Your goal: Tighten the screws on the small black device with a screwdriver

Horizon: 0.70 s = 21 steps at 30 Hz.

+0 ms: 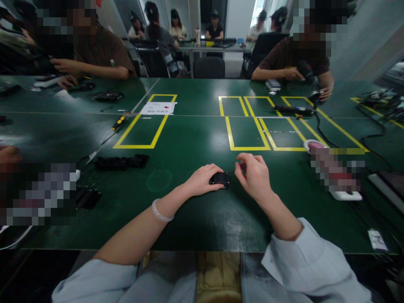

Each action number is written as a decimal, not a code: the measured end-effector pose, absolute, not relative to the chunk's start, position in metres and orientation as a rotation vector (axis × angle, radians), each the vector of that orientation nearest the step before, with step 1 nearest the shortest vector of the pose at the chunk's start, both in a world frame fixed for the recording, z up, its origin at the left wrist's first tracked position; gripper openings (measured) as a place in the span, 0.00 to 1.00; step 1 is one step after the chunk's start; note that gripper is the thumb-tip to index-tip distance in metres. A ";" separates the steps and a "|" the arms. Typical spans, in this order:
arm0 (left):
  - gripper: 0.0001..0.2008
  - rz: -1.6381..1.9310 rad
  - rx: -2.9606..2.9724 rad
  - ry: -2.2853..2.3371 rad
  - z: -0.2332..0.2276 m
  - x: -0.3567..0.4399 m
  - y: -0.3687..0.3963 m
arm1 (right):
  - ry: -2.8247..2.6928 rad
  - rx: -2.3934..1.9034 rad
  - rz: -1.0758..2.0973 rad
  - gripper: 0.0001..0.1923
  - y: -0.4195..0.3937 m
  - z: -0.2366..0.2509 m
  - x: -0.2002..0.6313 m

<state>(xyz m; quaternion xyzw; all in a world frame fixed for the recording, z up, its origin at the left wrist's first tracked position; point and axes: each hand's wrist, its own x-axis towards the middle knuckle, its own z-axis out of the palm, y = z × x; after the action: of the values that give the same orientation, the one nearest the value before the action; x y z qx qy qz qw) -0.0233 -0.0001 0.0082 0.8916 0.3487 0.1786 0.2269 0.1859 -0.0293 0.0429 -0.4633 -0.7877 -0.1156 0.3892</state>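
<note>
On the green table [189, 219], in front of my body, lies a small black box-like part [220, 179]. My left hand [202, 181] grips it from the left, with fingers over its far side and thumb along its near edge. My right hand [255, 177], to the right of the part, is closed around a slim screwdriver-like tool [231, 172]. Its thin dark shaft points left toward the part's upper right corner; a bit of reddish handle shows between my fingers, and the rest is hidden. I cannot tell whether the tip touches the part.
A row of black parts [121, 162] lies to the left, with more black pieces [86, 197] nearer. Yellow tape outlines [249, 148] mark the table. A white paper [158, 108], a yellow-black tool [119, 123] and a cabled black tool [293, 110] lie farther off. Co-workers sit opposite.
</note>
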 end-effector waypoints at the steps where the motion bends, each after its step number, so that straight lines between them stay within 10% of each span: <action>1: 0.17 0.491 2.460 0.962 0.008 -0.023 0.000 | -2.004 -1.173 -0.288 0.08 -0.030 0.043 0.186; 21: 0.18 0.512 2.455 0.950 0.004 -0.023 0.001 | -1.996 -1.165 -0.211 0.07 -0.029 0.043 0.186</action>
<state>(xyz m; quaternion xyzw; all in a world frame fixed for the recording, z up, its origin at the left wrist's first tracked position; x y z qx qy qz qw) -0.0230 0.0008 0.0044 0.8913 0.3451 0.1858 0.2280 0.1862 -0.0291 0.0430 -0.4604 -0.7887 -0.0834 0.3989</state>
